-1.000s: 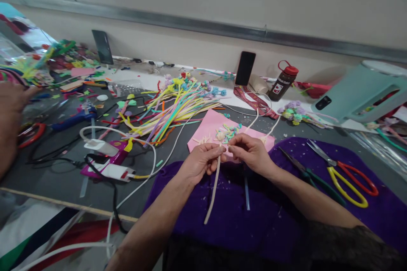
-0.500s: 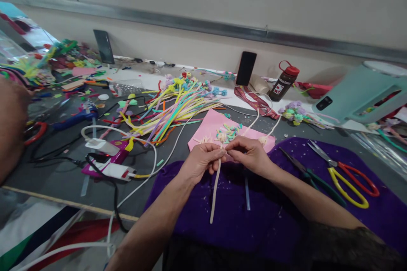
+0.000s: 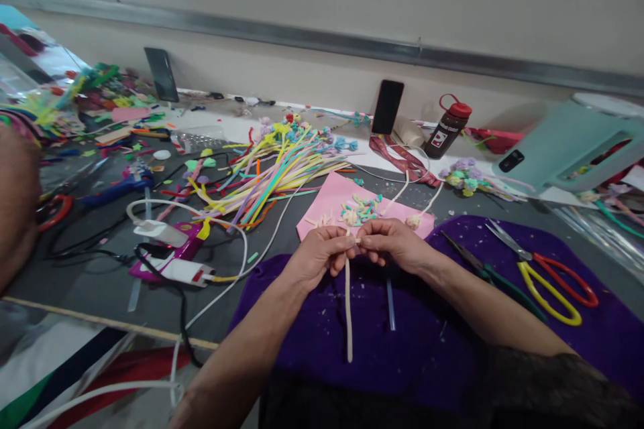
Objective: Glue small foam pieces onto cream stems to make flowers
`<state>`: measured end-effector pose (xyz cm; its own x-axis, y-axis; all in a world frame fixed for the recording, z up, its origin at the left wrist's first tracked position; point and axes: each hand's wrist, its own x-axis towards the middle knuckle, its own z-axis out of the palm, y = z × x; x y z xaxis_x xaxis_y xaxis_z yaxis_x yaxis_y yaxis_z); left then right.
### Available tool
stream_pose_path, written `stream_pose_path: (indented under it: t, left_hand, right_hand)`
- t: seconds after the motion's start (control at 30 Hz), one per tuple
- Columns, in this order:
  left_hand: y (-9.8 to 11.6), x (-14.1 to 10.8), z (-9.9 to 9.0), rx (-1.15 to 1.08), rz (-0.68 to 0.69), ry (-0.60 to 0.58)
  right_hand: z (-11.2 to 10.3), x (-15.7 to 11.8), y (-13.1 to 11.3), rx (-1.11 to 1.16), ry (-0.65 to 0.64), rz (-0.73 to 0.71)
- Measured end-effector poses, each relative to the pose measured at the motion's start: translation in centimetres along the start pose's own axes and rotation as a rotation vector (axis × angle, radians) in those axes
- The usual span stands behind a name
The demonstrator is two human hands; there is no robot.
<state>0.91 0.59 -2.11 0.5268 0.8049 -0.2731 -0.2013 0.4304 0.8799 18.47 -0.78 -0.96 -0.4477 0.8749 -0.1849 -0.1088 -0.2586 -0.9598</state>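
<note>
My left hand (image 3: 322, 251) pinches a cream pipe-cleaner stem (image 3: 349, 322) that hangs straight down, with a cream bud-like head (image 3: 349, 216) just above the fingers. Against it, my right hand (image 3: 390, 241) is closed in a pinch on a short cream piece (image 3: 357, 240), mostly covered by the fingertips. Both hands meet over the near edge of a pink sheet (image 3: 329, 194). Short cut pieces (image 3: 362, 208) in cream, yellow and teal lie on that sheet. Another cream flower head (image 3: 413, 222) rests at its right side.
A purple cloth (image 3: 306, 328) lies under my forearms, bearing pliers (image 3: 486, 271) and red-and-yellow scissors (image 3: 553, 281). Pipe-cleaner flowers (image 3: 276, 167) spread behind on the left, near a power strip (image 3: 176, 255) with cables. A bottle (image 3: 447, 131) and phone (image 3: 387, 107) stand behind. Another person's arm (image 3: 17, 201) is far left.
My right hand has turned and its fingers have curled downward beside the left thumb. The hanging stem has swung from a slant to nearly upright.
</note>
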Motion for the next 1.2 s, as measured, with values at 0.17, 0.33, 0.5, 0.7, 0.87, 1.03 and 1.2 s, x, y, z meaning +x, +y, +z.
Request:
stream_pose_path:
  t: [0.17, 0.33, 0.5, 0.7, 0.87, 1.03, 1.2]
  left_hand:
    - [0.1, -0.1, 0.0, -0.035, -0.021, -0.031]
    - [0.2, -0.1, 0.2, -0.037, -0.048, -0.053]
    - [0.0, -0.2, 0.4, -0.071, -0.045, -0.088]
    - [0.0, -0.2, 0.5, -0.089, -0.064, -0.089]
    - [0.1, 0.0, 0.2, -0.078, -0.096, -0.051]
    - [0.2, 0.1, 0.1, -0.065, -0.122, -0.079]
    - [0.1, -0.1, 0.1, 0.017, -0.1, -0.06]
  right_hand:
    - [-0.5, 0.4, 0.5, 0.108, -0.024, 0.01]
    - [-0.8, 0.5, 0.6, 0.129, -0.04, -0.007]
    - [-0.6, 0.4, 0.5, 0.236, -0.121, -0.002]
    - [-0.5, 0.2, 0.4, 0.206, -0.136, 0.007]
    - [-0.5, -0.1, -0.4, -0.112, 0.102, -0.163]
    - [-0.2, -0.6, -1.1, -0.505, 0.121, -0.45]
    - [-0.2, -0.6, -1.0, -0.815, 0.108, -0.588]
